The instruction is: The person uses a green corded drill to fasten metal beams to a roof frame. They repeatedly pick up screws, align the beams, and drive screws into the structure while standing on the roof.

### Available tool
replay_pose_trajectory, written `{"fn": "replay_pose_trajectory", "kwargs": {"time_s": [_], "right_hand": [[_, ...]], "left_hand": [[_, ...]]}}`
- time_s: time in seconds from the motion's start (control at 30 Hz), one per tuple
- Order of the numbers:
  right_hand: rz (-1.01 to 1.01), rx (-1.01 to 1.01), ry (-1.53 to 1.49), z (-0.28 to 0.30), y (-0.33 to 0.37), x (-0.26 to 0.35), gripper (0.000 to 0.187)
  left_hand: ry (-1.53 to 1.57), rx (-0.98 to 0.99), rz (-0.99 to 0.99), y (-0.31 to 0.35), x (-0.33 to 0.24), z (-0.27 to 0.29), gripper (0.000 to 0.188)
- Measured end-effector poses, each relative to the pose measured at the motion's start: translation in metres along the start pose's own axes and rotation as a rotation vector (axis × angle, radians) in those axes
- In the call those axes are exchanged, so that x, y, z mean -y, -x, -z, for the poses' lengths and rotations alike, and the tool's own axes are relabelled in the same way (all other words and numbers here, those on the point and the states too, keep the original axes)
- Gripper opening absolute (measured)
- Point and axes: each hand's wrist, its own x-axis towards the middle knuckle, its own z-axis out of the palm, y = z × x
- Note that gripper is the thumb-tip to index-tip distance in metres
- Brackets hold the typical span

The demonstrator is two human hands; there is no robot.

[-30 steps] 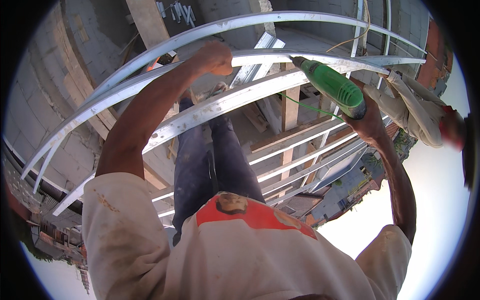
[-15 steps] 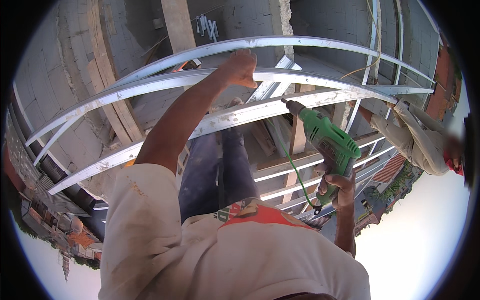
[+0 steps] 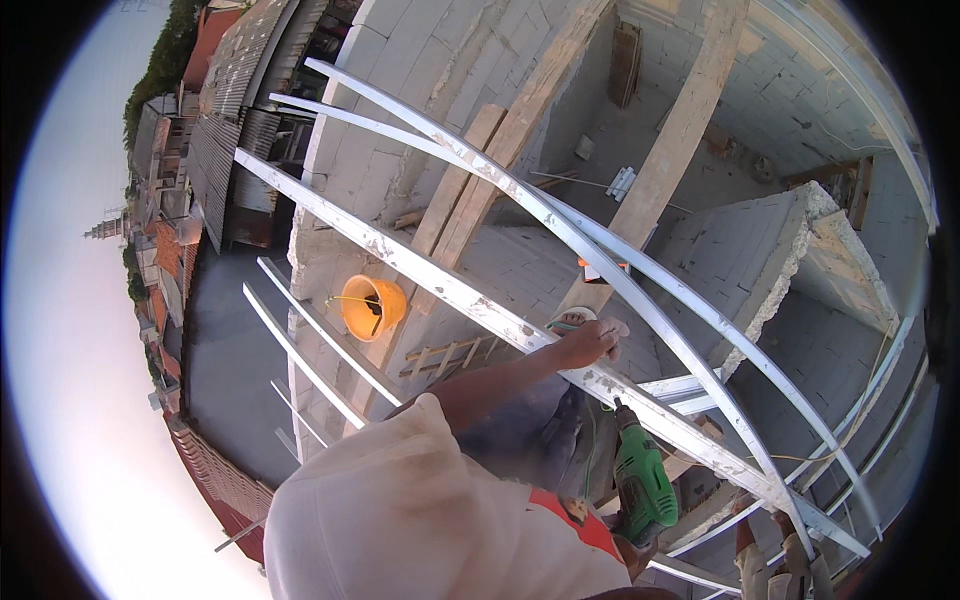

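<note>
My left hand (image 3: 592,345) hangs just above a long silver metal roof beam (image 3: 440,280), its fingers curled together; whatever may be between them is hidden. In my right hand (image 3: 637,553) is a green power drill (image 3: 643,478), gripped by its handle at the lower middle. The drill's tip points up toward the beam, close beside its near edge; contact cannot be made out. Two more metal beams, an outer one (image 3: 715,318) and an inner one (image 3: 665,335), cross beyond my left hand.
An orange bucket (image 3: 374,308) stands on wooden planks (image 3: 455,205) at left. Another wide plank (image 3: 680,130) spans the drop between block walls (image 3: 400,120). A co-worker's arms and legs (image 3: 775,560) show at the lower right. Rooftops (image 3: 185,270) lie far below at left.
My view has swung to the left, bringing the bucket and rooftops in. My left hand has drawn back from the farther beams to the nearer one. The drill remains in my right hand.
</note>
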Motion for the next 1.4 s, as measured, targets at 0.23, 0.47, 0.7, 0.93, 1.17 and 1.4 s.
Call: {"fn": "replay_pose_trajectory", "kwargs": {"time_s": [0.23,0.47,0.7,0.93,1.17,1.4], "right_hand": [[0.101,0.061,0.158,-0.01,0.018,0.018,0.055],[0.004,0.045,0.089,-0.029,0.041,0.05,0.054],[0.053,0.083,0.091,-0.038,0.028,0.05,0.06],[0.067,0.14,0.102,-0.049,0.018,0.06,0.06],[0.049,0.172,0.096,-0.048,0.007,0.057,0.065],[0.699,0.262,0.712,-0.043,-0.008,0.044,0.092]], "left_hand": [[0.445,0.05,0.049,0.015,0.002,0.017,0.022],[0.656,-0.038,0.055,-0.002,-0.001,0.004,0.023],[0.961,-0.05,0.102,0.001,-0.003,0.007,0.02],[1.074,0.049,0.144,0.001,0.003,0.011,0.019],[1.091,0.101,0.195,-0.002,0.001,0.006,0.018],[1.026,0.111,0.268,-0.005,-0.01,0.004,0.017]]}}
